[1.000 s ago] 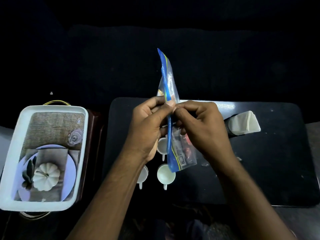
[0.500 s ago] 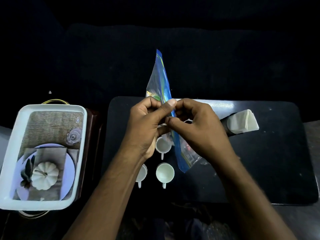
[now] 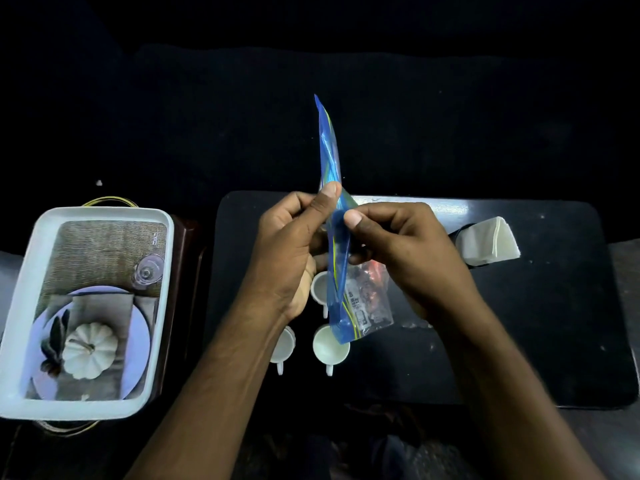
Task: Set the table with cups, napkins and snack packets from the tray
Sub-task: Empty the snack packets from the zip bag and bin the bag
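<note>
A blue snack packet (image 3: 332,161) stands on edge in the air above the black table (image 3: 519,323). My left hand (image 3: 294,251) pinches its left side with thumb on top, and my right hand (image 3: 398,251) pinches its right side. Below the hands stand three small white cups: one (image 3: 330,348) fully visible, one (image 3: 284,344) half hidden by my left wrist, one (image 3: 318,289) mostly hidden between hand and packet. White napkins (image 3: 488,240) sit in a dark holder at the table's right.
A white tray (image 3: 20,306) with a printed picture on its bottom stands on a dark stand to the left of the table. The surroundings beyond the table are black. Small crumbs dot the table's right part.
The packet has turned from tilted back to nearly straight on edge. My thumbs have shifted apart along its side; the hands stay over the same spot.
</note>
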